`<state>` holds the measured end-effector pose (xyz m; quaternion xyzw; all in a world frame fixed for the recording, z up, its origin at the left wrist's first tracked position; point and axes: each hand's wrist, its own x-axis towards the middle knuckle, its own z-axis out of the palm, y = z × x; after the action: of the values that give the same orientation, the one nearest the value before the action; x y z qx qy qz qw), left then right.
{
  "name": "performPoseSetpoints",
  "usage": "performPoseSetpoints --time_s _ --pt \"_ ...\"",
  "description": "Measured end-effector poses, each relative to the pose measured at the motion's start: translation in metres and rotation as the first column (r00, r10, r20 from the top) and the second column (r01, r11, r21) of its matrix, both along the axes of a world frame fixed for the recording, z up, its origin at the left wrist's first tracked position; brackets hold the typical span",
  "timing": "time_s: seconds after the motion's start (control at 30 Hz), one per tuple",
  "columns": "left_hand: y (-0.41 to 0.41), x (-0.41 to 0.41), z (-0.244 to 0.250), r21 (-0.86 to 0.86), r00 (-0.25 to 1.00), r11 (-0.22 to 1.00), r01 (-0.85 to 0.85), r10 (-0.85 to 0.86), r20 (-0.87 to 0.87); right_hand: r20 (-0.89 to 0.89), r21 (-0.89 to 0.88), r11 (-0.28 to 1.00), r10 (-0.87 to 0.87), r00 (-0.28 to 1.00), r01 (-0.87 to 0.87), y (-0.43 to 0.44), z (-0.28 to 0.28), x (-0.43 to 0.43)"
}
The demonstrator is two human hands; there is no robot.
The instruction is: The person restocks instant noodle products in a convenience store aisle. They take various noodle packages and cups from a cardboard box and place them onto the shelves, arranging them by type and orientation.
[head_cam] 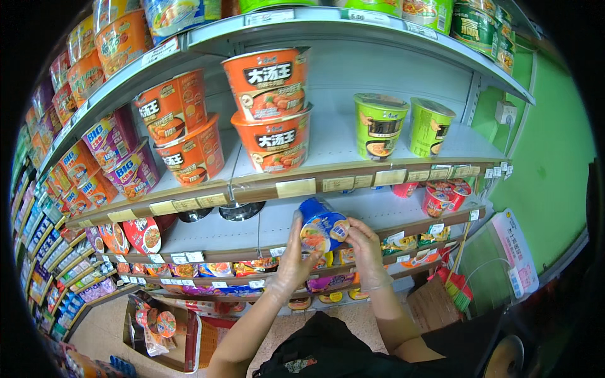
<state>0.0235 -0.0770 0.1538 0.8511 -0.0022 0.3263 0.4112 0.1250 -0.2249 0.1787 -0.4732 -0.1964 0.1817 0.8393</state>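
Observation:
A blue instant noodle cup [322, 226] is held between my two hands in front of the shelves, its printed lid tilted towards me. My left hand [297, 257], in a thin clear glove, grips its left side. With its fingers at the lid's right edge, my right hand [367, 253] wears a similar glove. Above, orange noodle tubs [274, 141] stand stacked on a shelf, and two green noodle cups [382, 127] stand to their right. Small red cups [437, 201] sit on the shelf below, at the right.
An open cardboard box [182, 352] with noodle tubs and packets stands on the floor at lower left, beside an orange basket [206, 342]. A broom [461, 293] and a brown board [434, 304] are at lower right. The wooden-edged shelf [295, 187] juts out above my hands.

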Motion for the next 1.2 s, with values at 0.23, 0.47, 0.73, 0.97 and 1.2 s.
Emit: performPoseSetpoints --time_s 0.23,0.47,0.73,0.97,1.2 --pt "-0.008 0.083 0.000 -0.270 0.968 0.955 0.122 -0.174 -0.179 -0.006 -0.029 0.993 -0.112 0.994 0.112 -0.020 -0.018 0.067" --pt "-0.007 0.131 0.002 -0.288 0.940 0.943 0.166 -0.240 -0.242 -0.006 -0.199 0.969 -0.152 0.988 0.148 -0.031 -0.013 0.102" --pt "-0.005 0.140 0.036 -0.204 0.847 0.973 0.103 -0.194 -0.494 0.040 -0.322 0.930 -0.176 0.984 0.179 -0.034 -0.012 0.126" --pt "-0.003 0.156 0.016 -0.133 0.857 0.979 0.152 -0.198 -0.476 0.083 -0.263 0.935 -0.224 0.971 0.238 -0.031 -0.016 0.126" --pt "-0.012 0.158 0.004 -0.300 0.856 0.951 0.074 -0.215 -0.470 0.041 -0.162 0.931 -0.326 0.944 0.328 -0.030 -0.028 0.143"
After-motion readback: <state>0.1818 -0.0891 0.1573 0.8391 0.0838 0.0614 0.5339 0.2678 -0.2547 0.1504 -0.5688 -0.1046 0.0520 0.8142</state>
